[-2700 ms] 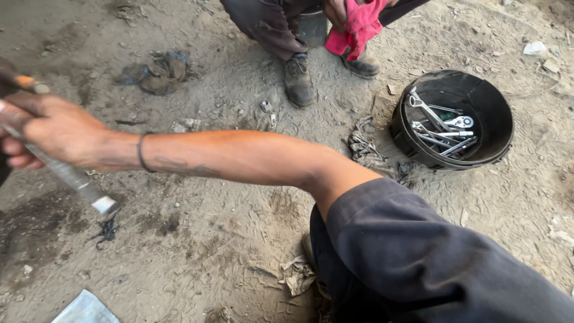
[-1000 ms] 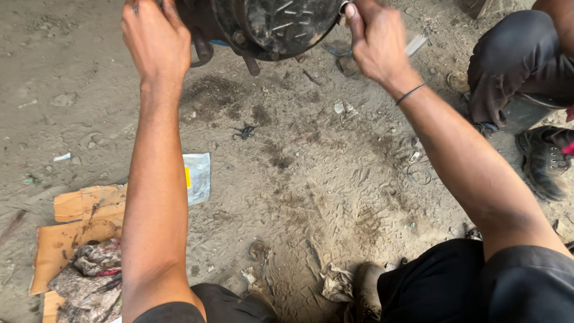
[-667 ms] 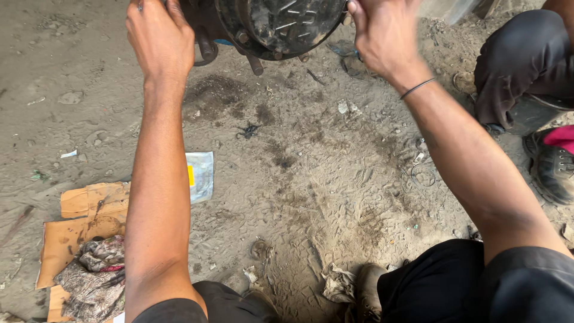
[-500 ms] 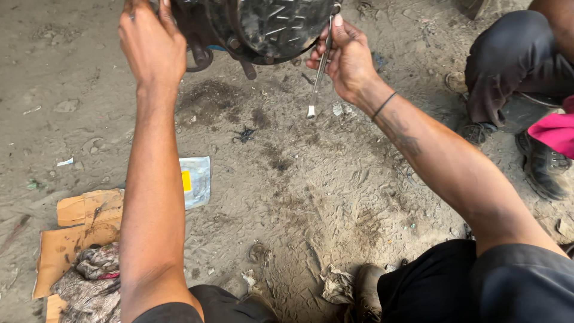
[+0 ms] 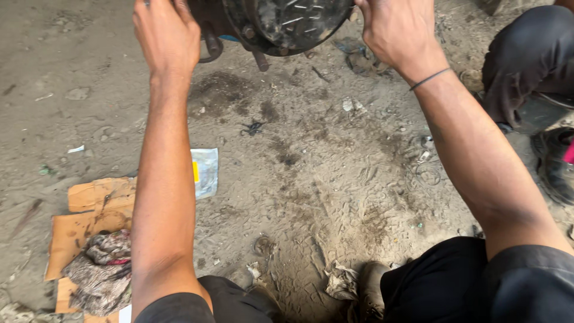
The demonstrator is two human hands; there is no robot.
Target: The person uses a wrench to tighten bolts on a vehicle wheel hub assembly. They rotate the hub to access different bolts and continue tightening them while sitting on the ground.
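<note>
Dark, greasy metal fills the top centre of the frame: a round wheel hub (image 5: 281, 24) with short studs and bolts sticking out of its lower edge, cut off by the top border. We have both hands on it. Our left hand (image 5: 167, 39), in the upper left, lies against the hub's left side with its fingers (image 5: 158, 9) reaching up past the frame edge, so we cannot tell whether they curl around the rim or only press on it. Our right hand (image 5: 397, 30), in the upper right, covers the hub's right edge the same way; its fingertips are also out of view, and the grip looks clenched but we cannot be sure. The hub sits between the two hands, touching both palms.

A thin dark band (image 5: 430, 78) circles the right wrist. Below, on the sandy ground (image 5: 335, 179), a flattened cardboard piece (image 5: 89, 215) lies at lower left with a crumpled rag (image 5: 101, 269) on it, and a clear plastic packet (image 5: 204, 172) sits just beside our left forearm. Another person's dark trouser leg (image 5: 529, 60) and shoe (image 5: 553, 164) show at the right edge.
</note>
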